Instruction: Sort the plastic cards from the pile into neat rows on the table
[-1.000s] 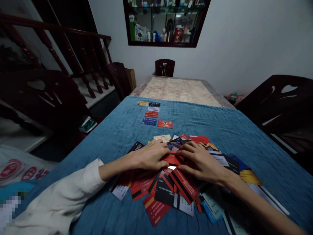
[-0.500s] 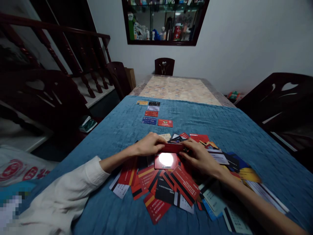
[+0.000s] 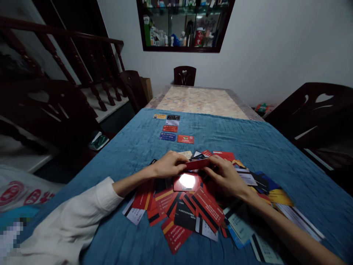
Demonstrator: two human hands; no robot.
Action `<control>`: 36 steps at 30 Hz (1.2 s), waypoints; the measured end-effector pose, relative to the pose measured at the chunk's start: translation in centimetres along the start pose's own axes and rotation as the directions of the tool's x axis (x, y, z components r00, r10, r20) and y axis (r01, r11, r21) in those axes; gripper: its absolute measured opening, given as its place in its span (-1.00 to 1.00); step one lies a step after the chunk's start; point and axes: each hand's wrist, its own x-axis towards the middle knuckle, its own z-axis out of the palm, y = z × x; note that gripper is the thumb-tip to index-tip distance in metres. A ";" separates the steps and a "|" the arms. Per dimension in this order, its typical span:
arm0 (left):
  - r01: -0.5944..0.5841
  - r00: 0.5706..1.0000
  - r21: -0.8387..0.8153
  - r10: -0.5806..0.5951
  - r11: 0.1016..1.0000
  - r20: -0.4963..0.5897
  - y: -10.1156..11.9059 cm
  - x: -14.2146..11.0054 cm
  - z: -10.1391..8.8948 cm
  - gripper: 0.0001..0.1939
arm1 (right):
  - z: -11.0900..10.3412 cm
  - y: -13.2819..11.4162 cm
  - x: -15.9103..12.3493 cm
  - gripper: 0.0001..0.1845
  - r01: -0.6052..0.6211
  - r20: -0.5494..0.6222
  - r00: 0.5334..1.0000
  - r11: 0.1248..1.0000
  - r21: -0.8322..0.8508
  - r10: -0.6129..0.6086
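Note:
A red card (image 3: pixel 197 164) is held tilted between my two hands, above a spread-out heap of cards. My left hand (image 3: pixel 171 164) pinches its left end, and my right hand (image 3: pixel 224 174) grips the right end between thumb and fingers. Just below it lies a glossy red card (image 3: pixel 179 184) with a bright glare on it. Around my hands are overlapping red, black, white, blue and pale green cards, among them a black card (image 3: pixel 184 216) and a red card with a dark stripe (image 3: pixel 209 207). My fingers hide part of the heap.
Farther up the blue cloth (image 3: pixel 220 134) lie several separate cards, including a blue card (image 3: pixel 167 137), a red card (image 3: pixel 185 139) and a yellow card (image 3: pixel 160 116). Dark wooden chairs (image 3: pixel 314 110) stand around the table. A white plastic bag (image 3: pixel 24 187) is at the left.
The held red card has tilted slightly, its right end now higher. My right hand has risen a little with it. The cards on the cloth lie as before.

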 end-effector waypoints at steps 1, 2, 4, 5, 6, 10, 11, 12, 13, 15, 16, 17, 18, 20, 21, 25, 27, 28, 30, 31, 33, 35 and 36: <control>-0.011 1.000 -0.002 0.011 1.000 0.004 0.1 0.0 0.0 -0.72 | -0.1 -0.1 0.0 -0.85 0.000 -0.011 1.000 1.000 0.015 0.000; -0.023 1.000 -0.005 0.023 1.000 0.007 0.1 0.0 0.0 -0.73 | -0.2 -0.2 0.0 -0.85 0.007 -0.024 1.000 1.000 0.026 -0.006; -0.043 0.999 -0.006 0.044 0.999 0.009 0.2 0.0 0.0 -0.74 | -0.4 -0.4 0.0 -0.85 0.036 -0.053 0.998 0.999 0.029 -0.035; -0.052 0.999 -0.006 0.052 0.999 0.008 0.3 -0.1 0.0 -0.75 | -0.5 -0.5 0.1 -0.85 0.057 -0.071 0.996 0.998 0.022 -0.056; -0.061 0.998 -0.006 0.061 0.998 0.005 0.3 -0.1 0.1 -0.76 | -0.6 -0.6 0.1 -0.86 0.080 -0.088 0.993 0.997 0.012 -0.079; -0.098 0.995 -0.014 0.098 0.995 -0.025 0.3 -0.1 0.2 -0.75 | -1.0 -1.0 0.1 -0.87 0.178 -0.145 0.972 0.983 -0.040 -0.182; -0.098 0.994 -0.022 0.097 0.995 -0.044 0.3 -0.1 0.3 -0.74 | -1.2 -1.1 0.1 -0.86 0.200 -0.154 0.966 0.978 -0.059 -0.207; -0.091 0.994 -0.037 0.088 0.995 -0.063 0.3 -0.1 0.4 -0.73 | -1.3 -1.2 0.1 -0.84 0.219 -0.159 0.960 0.972 -0.080 -0.230; -0.081 0.994 -0.056 0.076 0.995 -0.081 0.3 -0.1 0.5 -0.72 | -1.4 -1.3 0.1 -0.80 0.240 -0.162 0.953 0.965 -0.104 -0.254; -0.068 0.992 -0.091 0.058 0.994 -0.116 0.3 -0.2 0.7 -0.72 | -1.5 -1.6 0.2 -0.71 0.283 -0.158 0.939 0.946 -0.155 -0.307; -0.070 0.990 -0.099 0.056 0.993 -0.132 0.3 -0.2 0.8 -0.73 | -1.6 -1.8 0.2 -0.66 0.305 -0.150 0.931 0.935 -0.179 -0.333; -0.074 0.987 -0.099 0.059 0.992 -0.147 0.4 -0.2 0.9 -0.74 | -1.6 -1.9 0.2 -0.62 0.327 -0.141 0.923 0.924 -0.199 -0.357; -0.080 0.985 -0.095 0.063 0.992 -0.162 0.5 -0.2 0.9 -0.75 | -1.6 -2.0 0.2 -0.59 0.347 -0.132 0.916 0.912 -0.217 -0.380; -0.086 0.980 -0.096 0.067 0.992 -0.189 0.7 -0.2 1.0 -0.76 | -1.6 -2.0 0.3 -0.53 0.382 -0.110 0.903 0.892 -0.242 -0.416; -0.088 0.978 -0.103 0.066 0.991 -0.199 0.8 -0.2 1.0 -0.77 | -1.5 -2.0 0.3 -0.51 0.400 -0.099 0.895 0.881 -0.253 -0.435; -0.087 0.971 -0.134 0.054 0.987 -0.231 1.0 -0.3 1.2 -0.78 | -1.2 -1.7 0.5 -0.53 0.454 -0.068 0.866 0.836 -0.308 -0.496; -0.083 0.969 -0.134 0.049 0.987 -0.242 1.0 -0.3 1.3 -0.78 | -0.9 -1.6 0.7 -0.58 0.456 -0.074 0.862 0.831 -0.321 -0.501; -0.081 0.968 -0.133 0.046 0.988 -0.245 0.9 -0.3 1.3 -0.79 | -0.7 -1.5 0.8 -0.61 0.450 -0.079 0.865 0.835 -0.317 -0.496; -0.076 0.970 -0.134 0.042 0.988 -0.241 0.9 -0.3 1.5 -0.82 | -0.2 -1.4 0.9 -0.69 0.440 -0.085 0.872 0.849 -0.295 -0.481; -0.074 0.971 -0.135 0.040 0.988 -0.237 0.8 -0.3 1.5 -0.83 | 0.1 -1.4 0.9 -0.73 0.435 -0.087 0.877 0.856 -0.278 -0.473; -0.074 0.972 -0.135 0.041 0.988 -0.233 0.8 -0.3 1.7 -0.84 | 0.5 -1.3 0.9 -0.79 0.423 -0.102 0.883 0.871 -0.250 -0.458; -0.078 0.971 -0.119 0.048 0.990 -0.234 0.8 -0.3 1.9 -0.86 | 0.9 -1.2 1.0 -0.83 0.423 -0.121 0.880 0.873 -0.241 -0.459; -0.079 0.970 -0.106 0.052 0.991 -0.238 0.7 -0.3 2.0 -0.87 | 1.0 -1.2 1.0 -0.84 0.426 -0.125 0.877 0.871 -0.245 -0.464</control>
